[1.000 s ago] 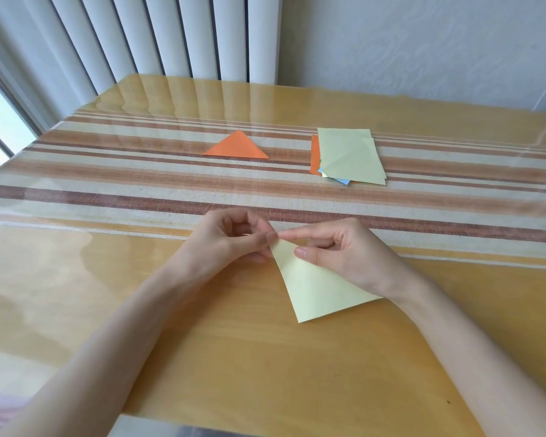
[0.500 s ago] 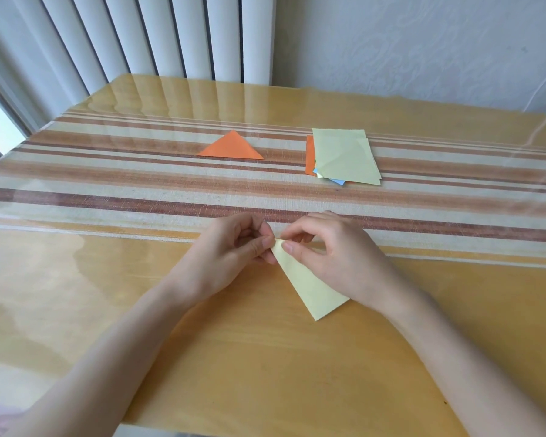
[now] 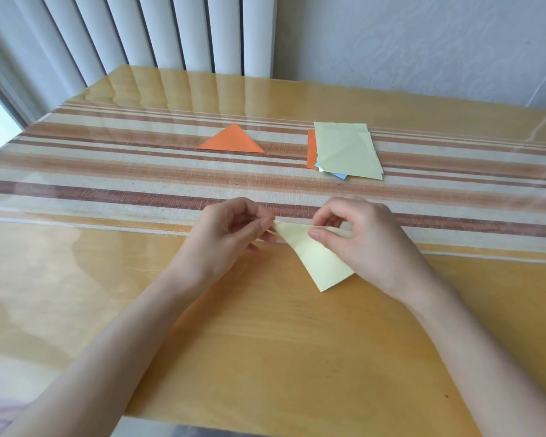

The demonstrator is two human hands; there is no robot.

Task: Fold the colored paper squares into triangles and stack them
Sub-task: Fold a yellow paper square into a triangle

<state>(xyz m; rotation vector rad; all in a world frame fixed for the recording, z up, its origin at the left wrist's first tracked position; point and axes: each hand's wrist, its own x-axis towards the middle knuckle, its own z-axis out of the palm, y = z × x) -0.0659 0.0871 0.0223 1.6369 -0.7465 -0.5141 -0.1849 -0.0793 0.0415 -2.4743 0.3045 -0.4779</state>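
Head: yellow paper [image 3: 320,263] pinched: left fingers [image 3: 259,228], right fingers [image 3: 321,236].

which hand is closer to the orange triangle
Left. The left hand is directly on the near side of the orange triangle; the right hand is farther off to the right.

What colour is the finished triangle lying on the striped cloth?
Orange. The folded triangle shows clearly in the head view, left of the paper pile.
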